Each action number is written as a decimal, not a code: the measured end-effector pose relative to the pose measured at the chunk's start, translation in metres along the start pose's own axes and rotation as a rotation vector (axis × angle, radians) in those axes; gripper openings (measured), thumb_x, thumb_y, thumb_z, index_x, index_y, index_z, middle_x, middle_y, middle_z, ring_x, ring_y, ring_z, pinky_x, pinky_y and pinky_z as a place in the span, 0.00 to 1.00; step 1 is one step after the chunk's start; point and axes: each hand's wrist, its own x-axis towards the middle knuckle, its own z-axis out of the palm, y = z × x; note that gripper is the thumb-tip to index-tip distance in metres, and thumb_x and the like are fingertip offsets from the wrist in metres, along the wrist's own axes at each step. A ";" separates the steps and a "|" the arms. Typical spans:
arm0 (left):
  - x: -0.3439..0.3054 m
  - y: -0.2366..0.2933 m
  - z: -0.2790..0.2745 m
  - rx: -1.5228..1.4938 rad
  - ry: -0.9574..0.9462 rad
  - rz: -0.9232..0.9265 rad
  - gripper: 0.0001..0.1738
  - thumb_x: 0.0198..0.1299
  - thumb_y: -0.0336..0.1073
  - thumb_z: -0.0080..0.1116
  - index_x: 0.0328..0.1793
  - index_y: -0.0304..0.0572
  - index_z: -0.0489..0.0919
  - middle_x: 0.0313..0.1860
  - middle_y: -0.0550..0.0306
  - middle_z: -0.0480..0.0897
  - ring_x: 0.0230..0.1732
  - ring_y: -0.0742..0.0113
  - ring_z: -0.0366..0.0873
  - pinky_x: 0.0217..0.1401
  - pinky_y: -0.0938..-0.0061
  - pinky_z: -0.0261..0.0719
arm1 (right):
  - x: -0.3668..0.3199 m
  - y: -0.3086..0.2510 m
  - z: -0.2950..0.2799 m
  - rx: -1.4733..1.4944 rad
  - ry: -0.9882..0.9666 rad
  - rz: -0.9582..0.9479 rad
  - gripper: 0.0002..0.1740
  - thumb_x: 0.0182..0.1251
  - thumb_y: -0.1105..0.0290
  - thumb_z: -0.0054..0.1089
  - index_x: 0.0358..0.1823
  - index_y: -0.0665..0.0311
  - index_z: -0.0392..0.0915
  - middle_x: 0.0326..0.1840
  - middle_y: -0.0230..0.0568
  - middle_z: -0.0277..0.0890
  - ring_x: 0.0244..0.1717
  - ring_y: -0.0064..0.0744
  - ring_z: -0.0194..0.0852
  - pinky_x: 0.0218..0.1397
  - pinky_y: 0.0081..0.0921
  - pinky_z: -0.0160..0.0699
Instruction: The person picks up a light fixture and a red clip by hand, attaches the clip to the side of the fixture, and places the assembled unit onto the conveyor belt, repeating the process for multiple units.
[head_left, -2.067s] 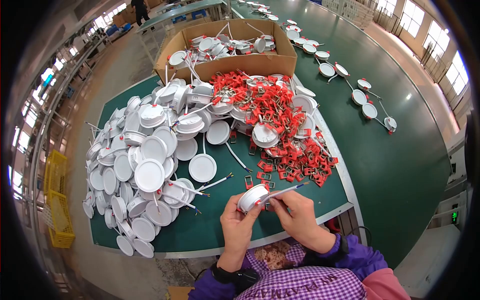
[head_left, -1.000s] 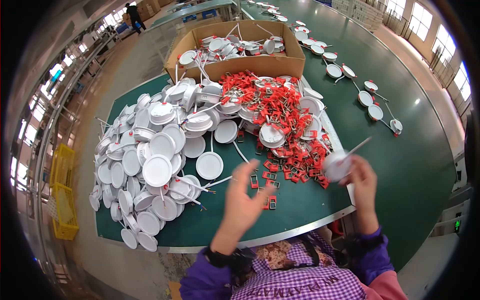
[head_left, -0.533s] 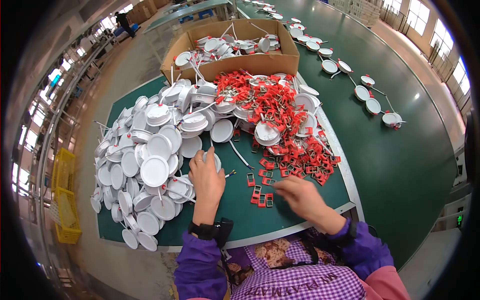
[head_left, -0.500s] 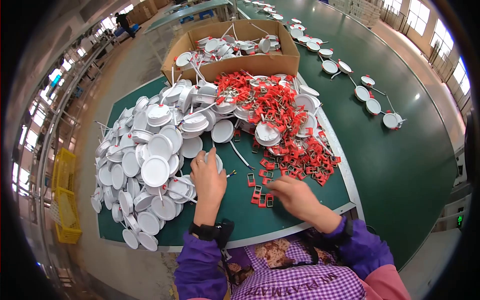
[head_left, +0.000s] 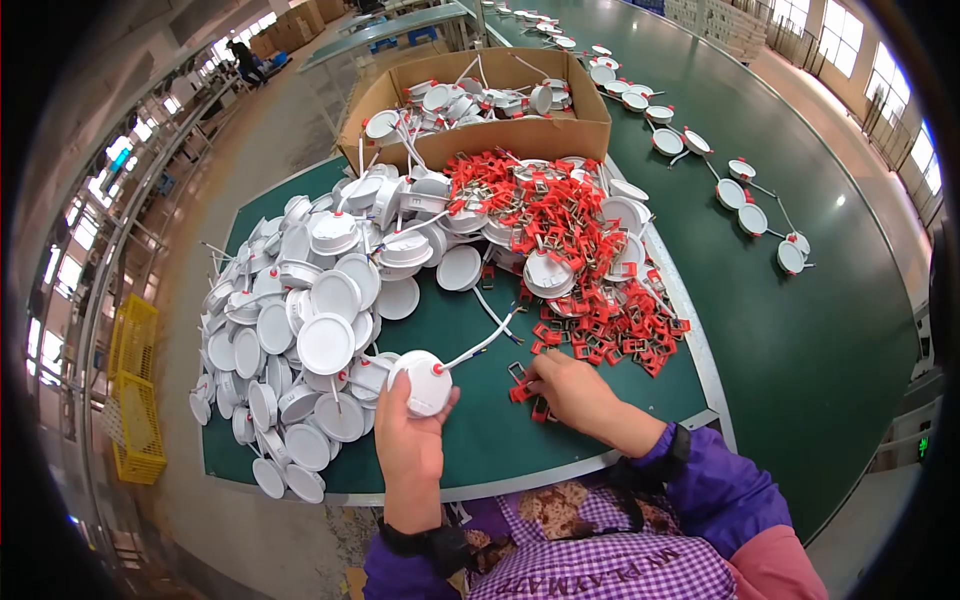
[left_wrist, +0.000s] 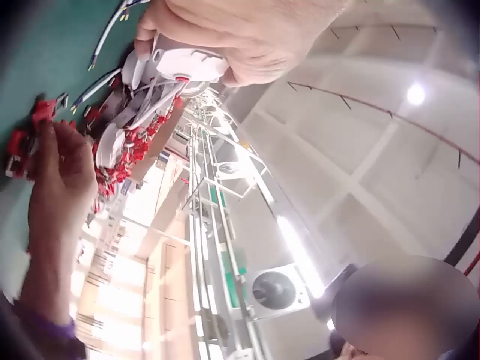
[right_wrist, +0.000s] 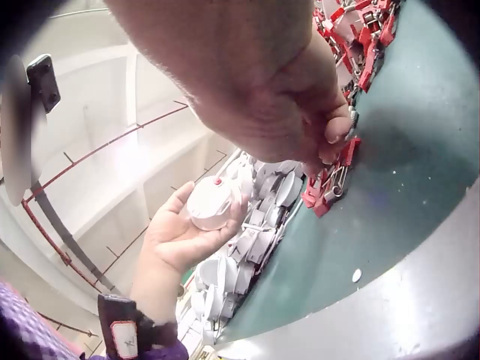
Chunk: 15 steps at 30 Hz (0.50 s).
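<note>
My left hand [head_left: 412,450] grips a white round downlight [head_left: 420,384] by its sides, back face up, with its white cable pointing away to the right. The same downlight [right_wrist: 211,202] shows in the right wrist view, thumb and fingers around its rim. My right hand [head_left: 580,398] is low over the table, fingers bent, pinching a red spring clip [left_wrist: 45,110] between thumb and fingertips. A few more red clips [right_wrist: 324,192] with metal springs lie just under those fingers. Part of the pinched clip is hidden behind the fingers.
A large heap of white downlights [head_left: 326,343] fills the table's left side. Red clips [head_left: 560,215] are piled at the back right. Behind stands a cardboard box [head_left: 500,138] of downlights. A green belt [head_left: 800,340] on the right carries a line of downlights.
My right hand first laid a finished-looking downlight on the belt, then returned to the loose clips. My left hand reached to the heap's edge, took another downlight and brought it nearer, turned back up.
</note>
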 end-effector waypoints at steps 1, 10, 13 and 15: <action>-0.003 -0.001 -0.005 -0.002 0.002 0.004 0.20 0.65 0.43 0.47 0.58 0.38 0.68 0.53 0.48 0.75 0.54 0.55 0.74 0.50 0.53 0.76 | -0.001 0.000 -0.004 0.068 0.056 0.006 0.11 0.57 0.77 0.54 0.41 0.66 0.68 0.36 0.51 0.72 0.35 0.51 0.76 0.36 0.38 0.76; -0.022 -0.034 -0.003 -0.324 -0.135 -0.375 0.23 0.68 0.48 0.43 0.61 0.39 0.67 0.59 0.51 0.73 0.59 0.57 0.72 0.59 0.60 0.73 | -0.016 -0.004 -0.026 0.995 0.013 0.340 0.05 0.66 0.73 0.53 0.40 0.68 0.71 0.29 0.37 0.75 0.25 0.25 0.78 0.25 0.19 0.76; -0.026 -0.041 0.003 -0.309 -0.202 -0.352 0.22 0.65 0.38 0.51 0.61 0.35 0.66 0.59 0.50 0.73 0.57 0.59 0.73 0.60 0.62 0.73 | -0.021 -0.003 -0.027 1.175 0.116 0.360 0.09 0.65 0.75 0.55 0.44 0.72 0.71 0.30 0.37 0.75 0.27 0.25 0.78 0.30 0.18 0.78; -0.029 -0.042 0.010 -0.180 -0.281 -0.324 0.22 0.62 0.32 0.54 0.61 0.34 0.66 0.58 0.50 0.73 0.56 0.59 0.74 0.59 0.62 0.73 | -0.026 -0.008 -0.030 1.146 0.235 0.315 0.10 0.64 0.77 0.56 0.44 0.74 0.73 0.32 0.39 0.76 0.29 0.25 0.79 0.33 0.18 0.79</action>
